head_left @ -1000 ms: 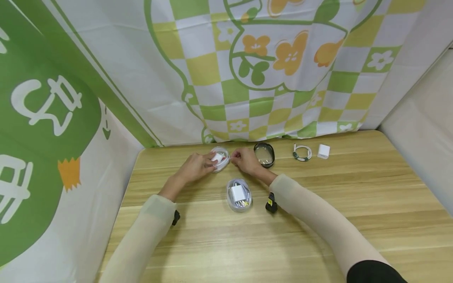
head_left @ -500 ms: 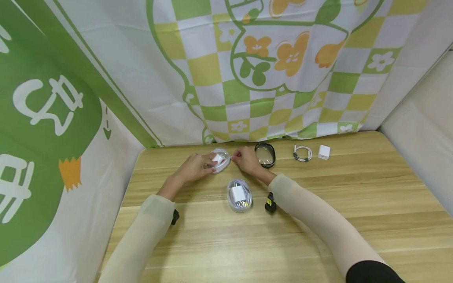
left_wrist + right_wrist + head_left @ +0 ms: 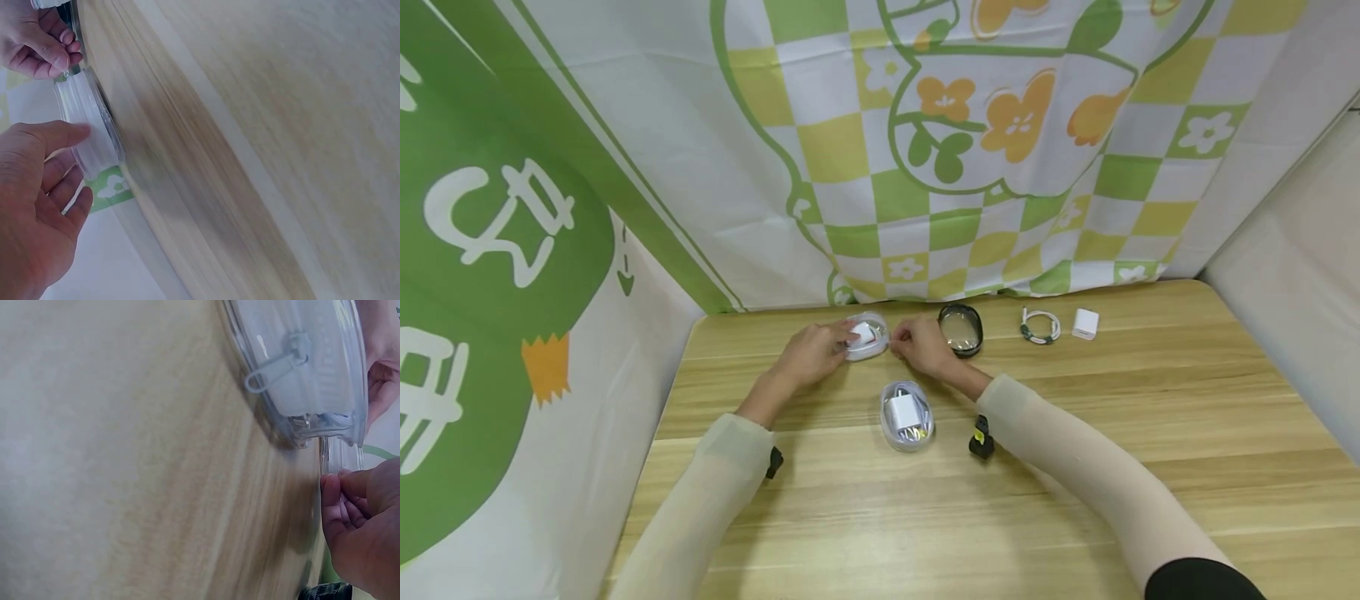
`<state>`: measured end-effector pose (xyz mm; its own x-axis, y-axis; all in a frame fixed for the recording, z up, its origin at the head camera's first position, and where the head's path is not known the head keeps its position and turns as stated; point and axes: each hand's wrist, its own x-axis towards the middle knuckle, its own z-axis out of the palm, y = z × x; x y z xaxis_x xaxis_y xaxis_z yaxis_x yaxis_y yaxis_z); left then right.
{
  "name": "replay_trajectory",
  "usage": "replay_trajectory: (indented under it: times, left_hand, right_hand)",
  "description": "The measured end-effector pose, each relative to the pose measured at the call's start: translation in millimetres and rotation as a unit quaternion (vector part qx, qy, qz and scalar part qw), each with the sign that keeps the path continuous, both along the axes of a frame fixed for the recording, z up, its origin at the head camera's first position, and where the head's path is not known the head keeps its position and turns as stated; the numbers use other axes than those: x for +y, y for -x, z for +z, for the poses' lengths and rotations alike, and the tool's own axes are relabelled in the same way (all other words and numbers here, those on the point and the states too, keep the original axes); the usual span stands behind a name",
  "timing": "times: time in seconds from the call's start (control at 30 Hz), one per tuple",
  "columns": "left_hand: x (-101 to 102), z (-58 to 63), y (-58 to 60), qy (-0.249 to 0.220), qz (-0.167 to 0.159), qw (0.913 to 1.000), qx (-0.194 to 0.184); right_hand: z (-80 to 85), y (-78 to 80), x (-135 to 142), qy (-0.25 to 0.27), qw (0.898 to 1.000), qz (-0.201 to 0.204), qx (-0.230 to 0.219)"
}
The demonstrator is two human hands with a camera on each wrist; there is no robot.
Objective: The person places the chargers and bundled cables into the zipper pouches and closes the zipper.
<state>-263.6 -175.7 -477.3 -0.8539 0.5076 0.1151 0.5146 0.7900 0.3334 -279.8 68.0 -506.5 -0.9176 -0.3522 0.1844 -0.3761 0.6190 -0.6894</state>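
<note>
My left hand [image 3: 811,356] grips a small clear oval case [image 3: 876,347], with thumb and fingers on its rim. A white charger plug [image 3: 862,334] shows inside. At the case's right end my right hand [image 3: 922,345] pinches something small, likely its zipper pull, mostly hidden by the fingertips. The left wrist view shows the case [image 3: 87,119] on edge, between my left hand [image 3: 37,206] and my right hand [image 3: 37,47]. In the right wrist view, a second clear zippered case [image 3: 325,381] stands in front of the held one [image 3: 340,453], beside my right hand [image 3: 369,525].
Nearer on the wooden table [image 3: 850,517] lies the second clear case [image 3: 907,417], holding a white plug and cable. Right of my hands are a black-rimmed clear case [image 3: 961,330], a coiled white cable [image 3: 1041,326] and a white charger plug [image 3: 1086,323]. A patterned curtain [image 3: 925,233] hangs behind.
The gripped case has turned slightly and now looks flatter and wider. My left fingers have shifted a little on its rim; my right hand keeps its pinch at nearly the same place.
</note>
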Motion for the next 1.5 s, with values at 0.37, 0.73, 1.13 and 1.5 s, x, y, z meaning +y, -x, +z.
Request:
replay_trajectory:
  times: [0.37,0.73,1.13,1.5]
  left_hand:
    - [12.1,4.0,-1.1,0.026,-0.001,0.9996,-0.008]
    - [23.2,-0.1,-0.5,0.014,0.002,0.9994,0.030]
    - [22.3,-1.2,-0.7,0.027,0.007,0.9988,0.040]
    - [14.8,-1.5,-2.8,0.025,-0.017,0.9985,0.046]
  right_hand:
    - [-5.1,-2.1,0.1,0.031,0.994,0.098,-0.041]
    - [-3.0,-3.0,1.5,0.036,0.992,0.111,-0.050]
    - [-1.8,-3.2,5.9,0.013,0.996,0.087,-0.025]
    - [-2.2,0.4,3.6,-0.015,1.000,0.023,0.015]
